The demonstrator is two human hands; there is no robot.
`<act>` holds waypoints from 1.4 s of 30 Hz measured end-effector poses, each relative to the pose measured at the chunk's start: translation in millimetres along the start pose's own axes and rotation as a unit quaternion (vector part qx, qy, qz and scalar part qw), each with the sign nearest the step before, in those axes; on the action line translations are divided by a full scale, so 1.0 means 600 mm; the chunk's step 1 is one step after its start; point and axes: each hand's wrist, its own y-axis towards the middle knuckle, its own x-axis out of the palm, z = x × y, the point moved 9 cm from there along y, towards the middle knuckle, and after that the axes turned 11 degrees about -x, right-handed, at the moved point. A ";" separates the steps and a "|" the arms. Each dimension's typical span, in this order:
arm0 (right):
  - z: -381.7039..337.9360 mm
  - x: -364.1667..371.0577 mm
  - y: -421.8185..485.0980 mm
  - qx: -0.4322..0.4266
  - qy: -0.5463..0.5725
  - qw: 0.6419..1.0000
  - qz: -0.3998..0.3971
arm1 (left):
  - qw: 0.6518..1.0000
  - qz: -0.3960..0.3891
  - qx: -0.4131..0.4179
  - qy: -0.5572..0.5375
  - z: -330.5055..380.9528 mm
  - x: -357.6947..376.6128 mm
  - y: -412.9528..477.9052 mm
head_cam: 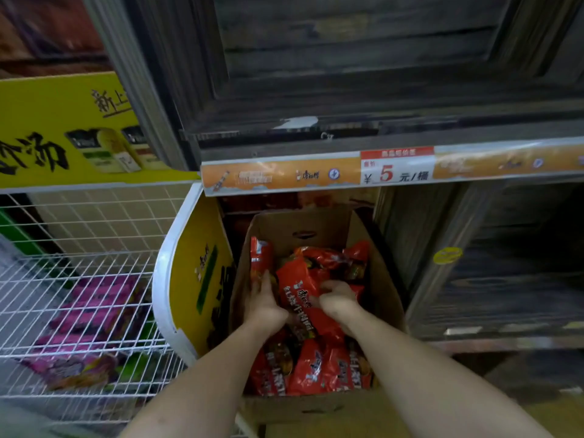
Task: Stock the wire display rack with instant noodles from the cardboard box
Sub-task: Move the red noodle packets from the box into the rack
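Step in hand: picking up stock from the box. Both hands are down inside it on one packet, so the lift out looks about to begin.
How to do it well: hold the packet by its two side edges and raise it straight up, clear of the box wall, before swinging left to the rack. Squeezing the middle would probably crush the noodles. The film is slick, so a firm pinch at the seams should serve better than flat palms.
Dark wooden shelving (347, 74): fills the far side above the box, with an orange price strip (284, 175) along its front edge.
Wire display rack (94, 270): white, to the left of the box, holding purple packets (94, 314) in its lower basket. No red packets can be seen in it.
Cardboard box (316, 226): open-topped, just right of the rack's yellow end panel (196, 273) and still well filled with loosely heaped red packets (309, 368).
Red noodle packet (297, 286): lies on top of the heap, mid-box, between the two hands.
Right hand (339, 300): fingers curled, grasping the packet's right edge.
Left hand (264, 303): rests against the packet's left edge. Blur hides whether its fingers grip the packet or only press on it.
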 end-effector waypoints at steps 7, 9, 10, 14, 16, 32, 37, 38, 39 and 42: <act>-0.080 -0.055 -0.005 -0.070 -0.140 0.981 -0.118 | 0.997 0.010 0.053 0.058 0.074 -0.032 -0.034; -0.080 -0.059 0.002 -0.066 -0.116 0.985 -0.109 | 0.999 -0.005 0.049 -0.016 0.072 -0.031 -0.030; -0.080 -0.065 0.008 -0.070 -0.093 0.990 -0.078 | 0.998 -0.003 0.047 -0.041 0.070 -0.032 -0.031; -0.032 -0.105 0.025 -0.030 -0.009 0.994 0.107 | 0.996 0.058 -0.004 -0.075 0.044 -0.048 -0.033; 0.023 -0.101 0.037 0.031 0.028 0.991 0.125 | 0.988 0.092 -0.028 -0.120 0.027 -0.060 -0.032; 0.148 0.006 0.048 0.186 0.156 0.965 0.102 | 0.960 0.151 -0.096 -0.214 -0.032 -0.051 -0.021; 0.047 -0.077 0.056 0.065 0.059 0.986 0.140 | 0.956 0.177 -0.077 -0.223 0.003 -0.083 -0.029; 0.026 -0.094 0.057 0.043 0.047 0.989 0.134 | 0.956 0.177 -0.073 -0.222 0.012 -0.089 -0.030; 0.004 -0.110 0.054 0.024 0.035 0.991 0.124 | 0.956 0.178 -0.070 -0.221 0.021 -0.096 -0.033; -0.050 -0.158 0.052 -0.023 0.078 0.993 0.085 | 0.953 0.184 -0.059 -0.233 0.042 -0.116 -0.040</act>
